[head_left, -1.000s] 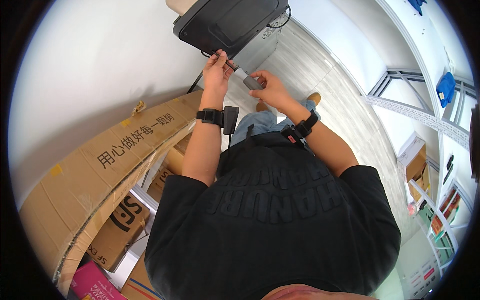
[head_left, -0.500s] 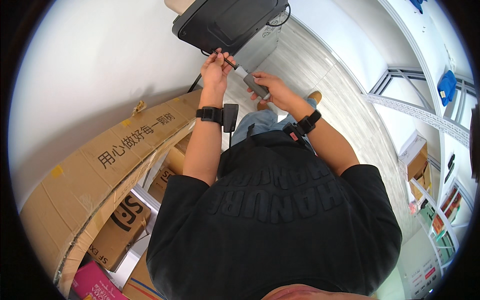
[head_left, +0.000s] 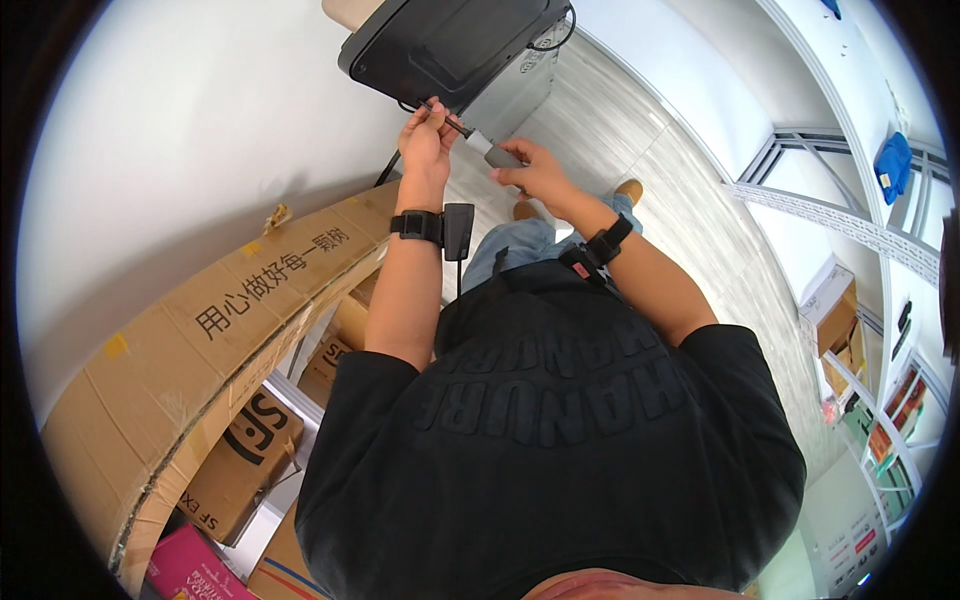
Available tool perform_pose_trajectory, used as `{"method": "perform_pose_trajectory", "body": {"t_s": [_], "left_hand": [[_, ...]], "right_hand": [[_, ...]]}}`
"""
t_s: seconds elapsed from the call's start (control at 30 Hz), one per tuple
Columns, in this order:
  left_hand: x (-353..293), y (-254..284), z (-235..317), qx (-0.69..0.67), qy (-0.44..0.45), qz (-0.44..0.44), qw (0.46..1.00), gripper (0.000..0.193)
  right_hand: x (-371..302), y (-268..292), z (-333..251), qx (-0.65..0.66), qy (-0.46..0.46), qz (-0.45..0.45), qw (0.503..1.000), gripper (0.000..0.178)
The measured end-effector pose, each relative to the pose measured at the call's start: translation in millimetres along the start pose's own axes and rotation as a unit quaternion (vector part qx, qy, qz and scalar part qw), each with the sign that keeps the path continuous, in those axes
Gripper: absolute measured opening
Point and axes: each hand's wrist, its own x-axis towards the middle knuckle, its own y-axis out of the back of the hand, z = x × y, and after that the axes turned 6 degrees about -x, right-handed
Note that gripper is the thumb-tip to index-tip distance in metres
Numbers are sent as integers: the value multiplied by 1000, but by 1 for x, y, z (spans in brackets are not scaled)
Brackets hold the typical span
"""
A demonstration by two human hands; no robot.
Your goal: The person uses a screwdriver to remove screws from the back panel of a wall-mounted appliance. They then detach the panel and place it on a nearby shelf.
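Observation:
My right hand (head_left: pixel 540 178) is closed round the rear of a screwdriver (head_left: pixel 480 143) with a grey handle, a lighter collar and a long dark shaft. My left hand (head_left: pixel 428 140) pinches the shaft near its far end, fingertips close to the lower edge of a large black moulded panel (head_left: pixel 450 50). The shaft slants up and left toward that edge. The tip is too small to make out, and I cannot tell whether it touches the panel. A thin black cable loops by the edge near my left fingers.
A long cardboard sheet (head_left: pixel 240 290) curves along the left, with cardboard boxes (head_left: pixel 245 455) and a pink box (head_left: pixel 195 565) beside it. White metal shelving (head_left: pixel 840 215) holding a blue cloth item (head_left: pixel 893 168) stands at the right. The floor (head_left: pixel 650 140) is grey and wood-patterned.
My right hand has shifted its grip and now covers the rear end of the handle, which showed before. My left hand stays at the shaft, with little movement.

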Motion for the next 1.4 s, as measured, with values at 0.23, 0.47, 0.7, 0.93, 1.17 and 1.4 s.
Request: {"method": "perform_pose_trajectory", "body": {"t_s": [0.23,0.47,0.7,0.93,1.17,1.4], "left_hand": [[-2,2,-1,-28,-10,-29,999,15],[-6,0,6,-15,16,-24,999,14],[0,2,3,28,8,11,1000,16],[3,8,7,16,16,-38,999,17],[2,10,7,18,18,-55,998,19],[0,8,9,7,22,-64,998,20]], "right_hand": [[-6,15,-5,154,-94,-113,977,37],[-4,3,-1,49,-69,-19,996,36],[-4,-1,5,-17,40,23,999,45],[-9,10,-13,157,-86,-91,980,40],[-3,8,-1,115,-57,-81,988,37],[-4,1,5,44,21,-27,998,39]]}}
